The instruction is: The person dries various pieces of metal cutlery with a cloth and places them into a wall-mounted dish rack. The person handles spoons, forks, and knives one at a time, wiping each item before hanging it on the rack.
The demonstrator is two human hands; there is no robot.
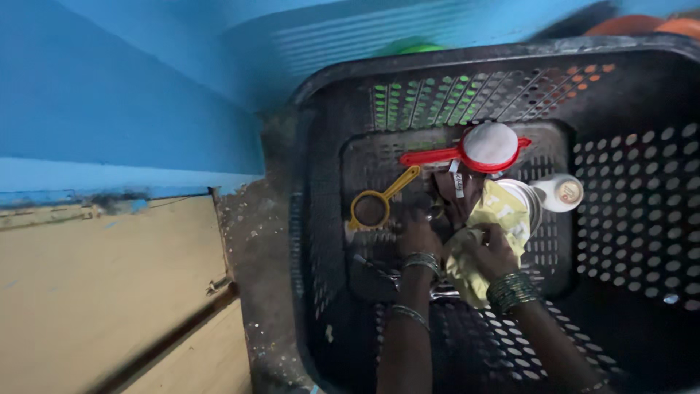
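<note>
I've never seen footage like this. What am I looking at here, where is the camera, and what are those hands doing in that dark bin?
There is no machine here: a person wears one camera on the head, looking down at their own two hands inside a large black perforated plastic crate. The right hand grips a crumpled yellow cloth. The left hand reaches to the crate's bottom among small items; what it touches is too dark to tell. Nearby lie a small yellow-rimmed strainer, a red-handled strainer with white mesh and a white bottle on its side. A blue wall stands beside the crate.
</note>
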